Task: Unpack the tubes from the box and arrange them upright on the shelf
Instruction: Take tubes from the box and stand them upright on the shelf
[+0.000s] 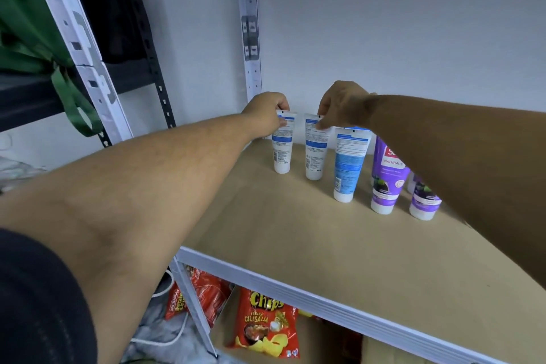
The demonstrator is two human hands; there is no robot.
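Observation:
Several tubes stand cap-down in a row on the tan shelf board [295, 216]. My left hand [267, 114] pinches the crimped top of the leftmost white-and-blue tube [282, 148]. My right hand [339, 106] pinches the top of the second white-and-blue tube [315, 151]. To their right stand a larger blue tube [348, 165], a tall purple tube [387, 177] and a smaller purple tube [424, 201], both partly hidden behind my right forearm. The box is not in view.
A white slotted upright [251, 38] rises at the shelf's back left corner. The white front rail [325, 301] edges the shelf. Below it lie red chip bags [266, 325]. A green fabric strap [68, 91] hangs on the neighbouring rack at left.

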